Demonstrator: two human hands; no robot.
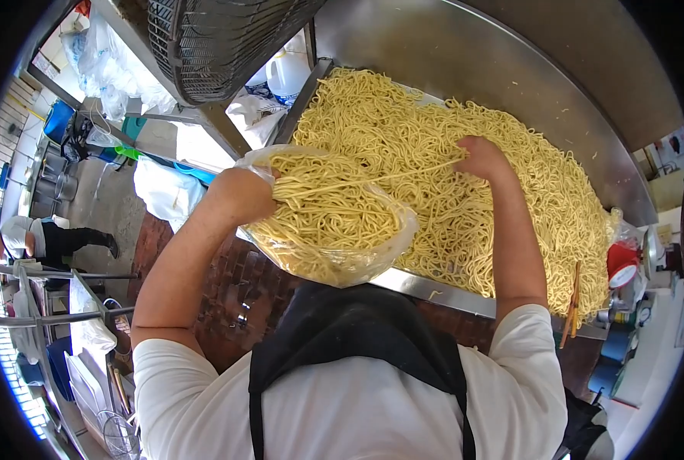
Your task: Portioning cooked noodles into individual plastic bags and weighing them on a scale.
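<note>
A clear plastic bag full of yellow noodles hangs open over the near edge of a steel tray table. My left hand is closed on the left side of the bag's rim, its fingertips hidden among the noodles. From there a long noodle strand stretches to my right hand, which pinches its other end. Below and around my right hand spreads a thick heap of loose noodles on the tray table.
A caged fan looms at the upper left, near white plastic jugs. Long wooden sticks lie over the tray's right end, beside a red object. At far left, a person bends forward beyond metal rails.
</note>
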